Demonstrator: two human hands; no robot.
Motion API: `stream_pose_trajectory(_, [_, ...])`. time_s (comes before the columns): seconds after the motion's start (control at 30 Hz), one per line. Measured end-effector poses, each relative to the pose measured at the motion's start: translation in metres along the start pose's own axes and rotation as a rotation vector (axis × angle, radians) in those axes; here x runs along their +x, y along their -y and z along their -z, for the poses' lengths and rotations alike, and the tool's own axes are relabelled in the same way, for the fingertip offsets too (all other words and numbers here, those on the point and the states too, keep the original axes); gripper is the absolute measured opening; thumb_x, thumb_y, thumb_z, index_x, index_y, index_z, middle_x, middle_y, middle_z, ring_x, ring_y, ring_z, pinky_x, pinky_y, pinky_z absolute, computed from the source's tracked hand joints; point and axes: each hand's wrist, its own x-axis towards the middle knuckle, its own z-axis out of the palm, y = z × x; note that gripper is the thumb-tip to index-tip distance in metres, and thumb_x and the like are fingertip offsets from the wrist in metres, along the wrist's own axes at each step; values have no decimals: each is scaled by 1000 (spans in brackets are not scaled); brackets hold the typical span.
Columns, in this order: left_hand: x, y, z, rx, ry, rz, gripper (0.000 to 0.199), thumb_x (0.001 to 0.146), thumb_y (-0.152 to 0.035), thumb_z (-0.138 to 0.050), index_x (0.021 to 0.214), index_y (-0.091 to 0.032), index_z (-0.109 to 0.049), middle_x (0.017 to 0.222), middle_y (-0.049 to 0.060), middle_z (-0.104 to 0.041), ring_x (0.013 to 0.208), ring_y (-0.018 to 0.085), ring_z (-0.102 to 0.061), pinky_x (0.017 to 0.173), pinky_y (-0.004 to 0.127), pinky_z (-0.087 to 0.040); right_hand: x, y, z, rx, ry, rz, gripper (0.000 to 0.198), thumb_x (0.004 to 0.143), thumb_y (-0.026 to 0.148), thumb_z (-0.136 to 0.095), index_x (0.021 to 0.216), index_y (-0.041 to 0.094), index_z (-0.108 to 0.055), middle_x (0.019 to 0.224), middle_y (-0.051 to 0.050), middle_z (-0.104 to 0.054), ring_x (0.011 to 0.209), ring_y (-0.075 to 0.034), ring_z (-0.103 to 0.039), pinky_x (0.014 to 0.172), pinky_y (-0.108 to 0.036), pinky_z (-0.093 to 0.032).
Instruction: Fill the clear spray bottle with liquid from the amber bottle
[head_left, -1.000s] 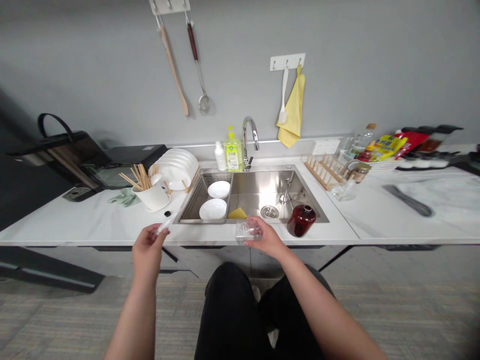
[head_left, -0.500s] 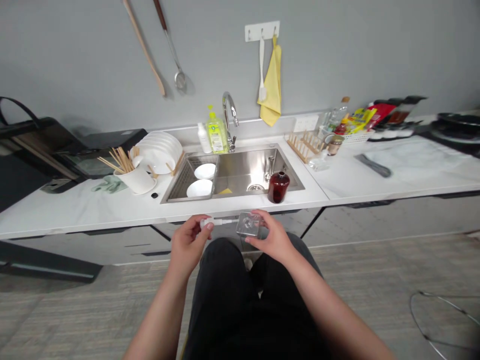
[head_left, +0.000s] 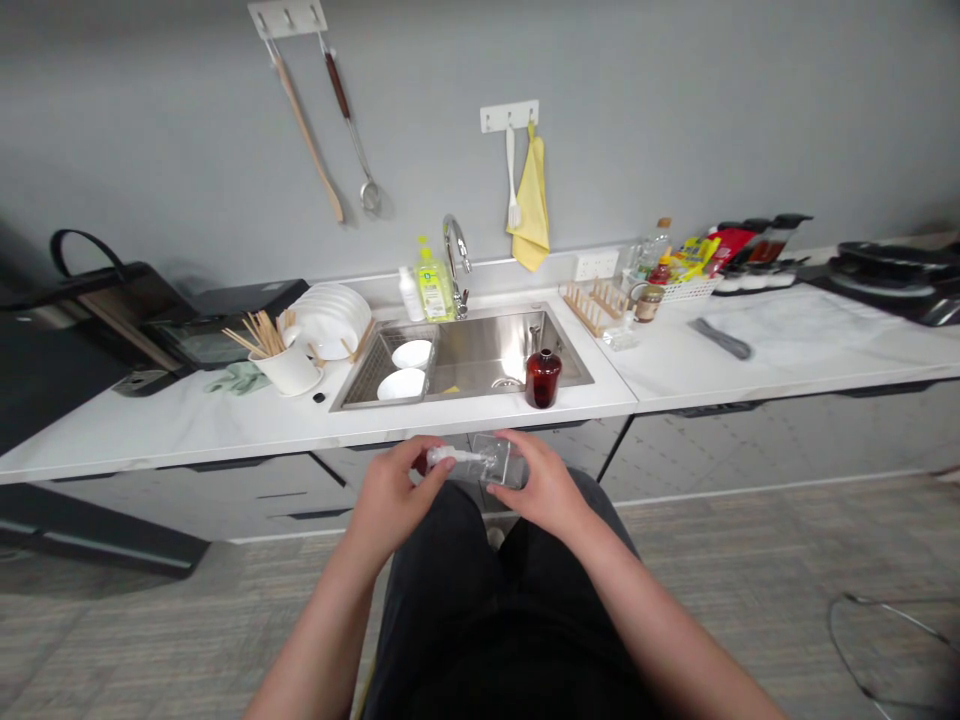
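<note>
In front of the counter's edge, my left hand (head_left: 394, 495) pinches a white pump head (head_left: 450, 455) with its thin stem pointing right. The stem reaches the neck of a clear square bottle (head_left: 511, 470), which lies on its side with its neck end toward the left. My right hand (head_left: 551, 490) is wrapped around that bottle from the right. How far the stem sits inside the neck I cannot tell. Just beyond the hands, an amber bottle (head_left: 543, 380) without a cap stands upright on the front rim of the sink.
The steel sink (head_left: 480, 340) has a drain basket with two white bowls (head_left: 403, 384) at its left. Green dish soap (head_left: 433, 288) and the faucet (head_left: 456, 260) stand behind. A chopstick holder (head_left: 289, 372) is left; a wooden rack (head_left: 592, 308) and jar (head_left: 646, 303) are right.
My left hand has moved right, bringing the pump head close to the clear bottle, so its stem now overlaps the neck. My view has tilted up slightly.
</note>
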Motion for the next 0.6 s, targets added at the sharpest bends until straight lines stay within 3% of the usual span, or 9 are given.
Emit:
stream_pose_trajectory(0.13, [3,-15,-8,144,173,-84,15,102,-35,-81,111,-24,-85,86,4,-82,72,23,-74,72,35,-55,-2,13,-4,-45,56,69,88,81,16,-98,161,35,-68,154,-12,-79,143,-39,-75,126,-63,-59])
stream_pose_trajectory(0.23, [4,-20,-15,188,261,-127,16,102,-24,-77,116,-25,-85,101,8,-86,86,27,-80,81,39,-61,-4,17,-4,-63,59,71,89,80,16,-97,161,35,-67,151,-12,-80,141,-39,-75,125,-62,-60])
stream_pose_trajectory(0.33, [4,-20,-16,166,297,-248,43,99,-9,-71,135,-29,-83,132,10,-85,120,31,-80,108,49,-63,-6,16,-1,-67,41,74,88,79,16,-98,160,33,-69,151,-12,-80,140,-39,-76,125,-62,-59])
stream_pose_trajectory(0.43, [4,-20,-14,187,241,-291,62,98,-18,-80,158,-31,-71,149,13,-79,139,37,-73,122,59,-58,-8,14,1,-63,50,79,86,80,17,-97,160,33,-69,153,-12,-80,142,-39,-75,126,-63,-59])
stream_pose_trajectory(0.47, [4,-20,-13,206,218,-272,60,99,-25,-84,158,-28,-71,146,14,-79,136,38,-74,120,61,-59,-9,14,1,-67,56,82,86,80,17,-97,160,33,-69,153,-12,-80,142,-39,-75,125,-63,-59])
stream_pose_trajectory(0.53, [6,-22,-13,247,216,-254,39,103,-34,-83,141,-25,-78,125,13,-83,118,37,-78,110,61,-63,-8,16,1,-83,71,93,85,81,18,-97,159,32,-69,152,-12,-80,141,-39,-76,124,-63,-60])
stream_pose_trajectory(0.6, [6,-23,-13,253,277,-312,20,106,-25,-77,125,-25,-82,116,11,-84,115,35,-79,109,60,-64,-7,18,2,-103,91,108,83,82,17,-97,159,31,-69,152,-13,-80,140,-40,-76,124,-63,-60])
